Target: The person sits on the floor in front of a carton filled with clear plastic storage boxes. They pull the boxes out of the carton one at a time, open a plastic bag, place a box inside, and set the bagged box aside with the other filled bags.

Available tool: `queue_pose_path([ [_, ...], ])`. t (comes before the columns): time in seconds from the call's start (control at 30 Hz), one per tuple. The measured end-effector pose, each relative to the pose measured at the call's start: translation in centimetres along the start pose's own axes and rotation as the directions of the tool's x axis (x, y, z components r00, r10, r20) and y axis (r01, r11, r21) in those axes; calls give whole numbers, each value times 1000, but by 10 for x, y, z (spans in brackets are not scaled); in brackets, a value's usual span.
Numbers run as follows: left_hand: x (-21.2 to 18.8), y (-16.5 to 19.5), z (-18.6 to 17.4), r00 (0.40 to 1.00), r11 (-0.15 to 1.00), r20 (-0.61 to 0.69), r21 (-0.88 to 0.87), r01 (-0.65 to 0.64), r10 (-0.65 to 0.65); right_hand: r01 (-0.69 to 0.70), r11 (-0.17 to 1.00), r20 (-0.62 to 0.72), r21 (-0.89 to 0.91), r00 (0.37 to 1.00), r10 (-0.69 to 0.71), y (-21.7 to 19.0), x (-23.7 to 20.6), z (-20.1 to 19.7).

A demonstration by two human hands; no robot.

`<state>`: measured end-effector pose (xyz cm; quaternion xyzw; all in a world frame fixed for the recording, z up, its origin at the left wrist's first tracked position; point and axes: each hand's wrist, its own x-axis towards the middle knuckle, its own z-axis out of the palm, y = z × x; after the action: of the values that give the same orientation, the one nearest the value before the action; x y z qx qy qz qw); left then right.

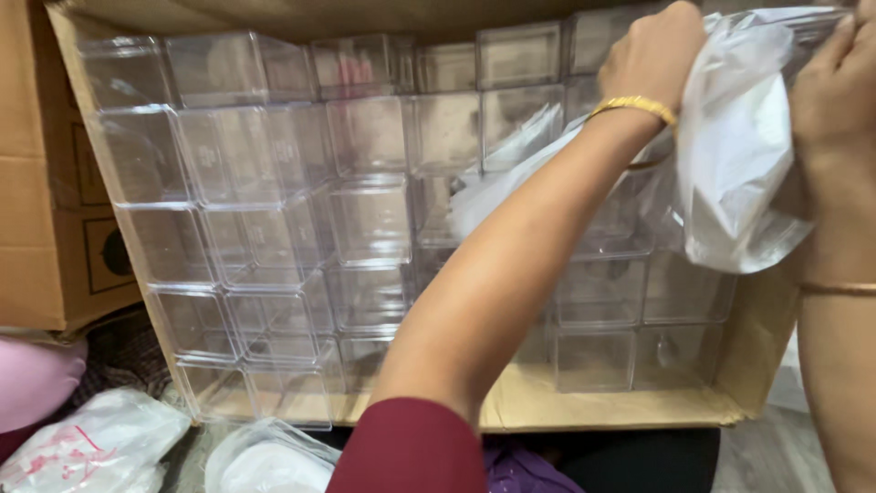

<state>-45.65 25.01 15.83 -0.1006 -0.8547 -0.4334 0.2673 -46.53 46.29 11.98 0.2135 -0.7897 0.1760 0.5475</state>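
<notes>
Head view, looking down into an open cardboard box (762, 365). Nearest, bottom edge: a maroon sleeve (411, 452) on the left arm, with clear bags (96, 447) and a round clear lid (265, 461) lying on the floor at lower left. Second cardboard box (41, 201) stands against the left side. Inside the open box: clear plastic containers (255, 228), square, packed touching in rows, filling it from the near wall to the far one. Left arm crosses over them, a gold bangle (634, 107) on the wrist. Far right, above the box's right corner: left hand (652, 57) clenched on the top of a clear plastic bag (739, 155); right hand (835, 100) grasps the same bag's right edge. The bag hangs between both hands, its bottom over the containers.
</notes>
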Motion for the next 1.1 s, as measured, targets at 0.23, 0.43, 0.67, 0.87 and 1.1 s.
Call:
queue_pose_path([
  [0.23, -83, 11, -80, 966, 971, -106, 76, -227, 235, 119, 949, -164, 292, 984, -72, -125, -4, -54],
  [0.43, -240, -49, -163, 973, 970, -57, 100, -219, 226, -81, 982, -58, 168, 994, 92, -252, -93, -82],
  [0.67, -332, -193, -163, 759, 816, 326, 360, 452, -564, -585, 811, 658, 19, 618, 430, -327, -236, -35],
  [0.87, -366, -255, -129, 721, 788, 331, 353, 504, -609, -573, 819, 780, -31, 498, 378, -316, -289, -6],
  [1.1, -319, -187, -278, 770, 932, 587, -71, 354, -248, -908, 403, 944, 119, 230, 238, -280, -279, -31],
])
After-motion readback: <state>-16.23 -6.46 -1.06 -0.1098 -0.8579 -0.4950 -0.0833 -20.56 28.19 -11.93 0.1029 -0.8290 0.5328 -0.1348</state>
